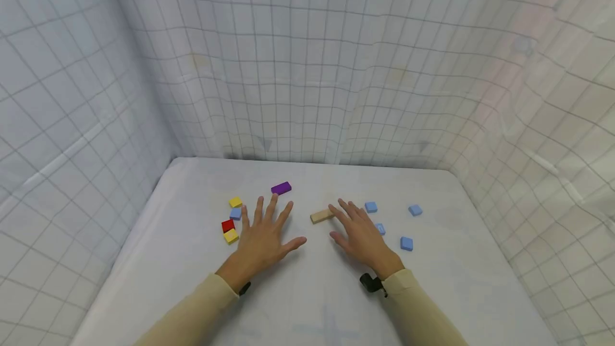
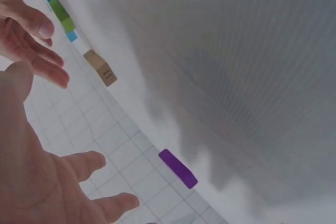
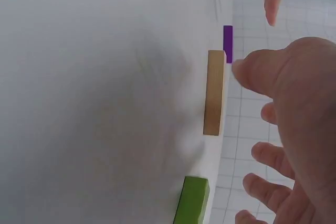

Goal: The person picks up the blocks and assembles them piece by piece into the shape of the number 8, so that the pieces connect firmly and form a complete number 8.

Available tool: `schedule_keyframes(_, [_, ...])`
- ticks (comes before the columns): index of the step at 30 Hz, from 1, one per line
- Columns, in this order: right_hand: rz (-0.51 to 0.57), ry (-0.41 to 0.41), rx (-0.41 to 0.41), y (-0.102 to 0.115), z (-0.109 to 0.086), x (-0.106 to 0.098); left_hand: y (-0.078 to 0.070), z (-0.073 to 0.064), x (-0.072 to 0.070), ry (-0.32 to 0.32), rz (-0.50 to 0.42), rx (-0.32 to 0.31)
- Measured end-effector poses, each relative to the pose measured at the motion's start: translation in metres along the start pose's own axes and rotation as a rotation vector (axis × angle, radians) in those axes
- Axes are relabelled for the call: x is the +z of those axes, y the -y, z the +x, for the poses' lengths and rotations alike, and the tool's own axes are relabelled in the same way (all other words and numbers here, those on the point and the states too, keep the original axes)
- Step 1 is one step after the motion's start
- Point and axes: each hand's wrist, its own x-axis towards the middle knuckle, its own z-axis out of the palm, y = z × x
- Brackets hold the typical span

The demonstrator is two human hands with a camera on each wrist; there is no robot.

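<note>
My left hand (image 1: 263, 242) is spread with straight fingers above the white table and holds nothing. Just beyond its middle fingertips lies a purple block (image 1: 281, 188). Left of it, two yellow pieces (image 1: 231, 236), a blue piece (image 1: 235, 213) and a red piece (image 1: 228, 226) lie in a loose column. My right hand (image 1: 362, 239), fingers extended and holding nothing, hovers over the table. Its index fingertip overlaps the end of a plain wooden block (image 1: 321, 216) in the head view. A green block (image 3: 192, 200) shows in the right wrist view, but the right hand hides it from the head camera.
Several small blue pieces (image 1: 406, 243) are scattered right of the right hand. The white tabletop (image 1: 307, 303) is bordered by hanging grid-patterned cloth (image 1: 307, 68) at the back and both sides. A dark wrist camera (image 1: 370, 282) sits by the right cuff.
</note>
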Motion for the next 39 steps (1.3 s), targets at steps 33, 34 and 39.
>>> schedule_keyframes(33, [0.106, 0.039, -0.087, 0.004, 0.047, 0.020, 0.095, -0.029, -0.027, -0.187, -0.098, 0.035])
schedule_keyframes(34, [0.108, 0.037, -0.088, 0.004, 0.046, 0.020, 0.096, -0.029, -0.027, -0.166, -0.113, 0.024])
schedule_keyframes(39, [0.128, 0.023, -0.101, 0.002, 0.040, 0.019, 0.103, -0.030, -0.030, -0.076, -0.174, -0.023])
